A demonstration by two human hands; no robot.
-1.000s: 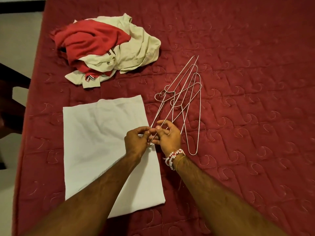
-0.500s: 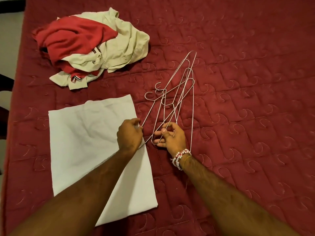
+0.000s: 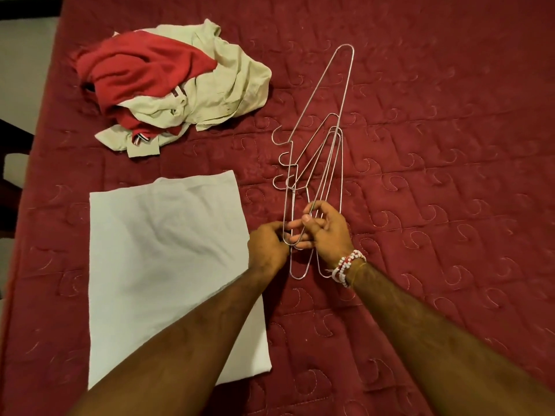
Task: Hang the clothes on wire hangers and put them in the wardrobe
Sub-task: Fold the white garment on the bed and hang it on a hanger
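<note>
A bundle of several thin wire hangers (image 3: 327,136) lies on the red bedspread (image 3: 435,175), hooks pointing left, long ends stretching away from me. My left hand (image 3: 267,250) grips the near end of one hanger wire. My right hand (image 3: 326,229), with a beaded bracelet on the wrist, has its fingers threaded through and curled round the near ends of the other hangers. A flat white garment (image 3: 162,265) lies spread to the left of my hands. A crumpled heap of red and cream clothes (image 3: 171,85) sits at the far left.
The bed's left edge (image 3: 39,163) runs along the left side, with pale floor and dark furniture beyond it. Bare quilted bedspread stretches to the right of the hangers.
The hangers have been pulled together into a narrower, straighter bundle. My hands have come close together at its near end, the right one now hooked through the wires.
</note>
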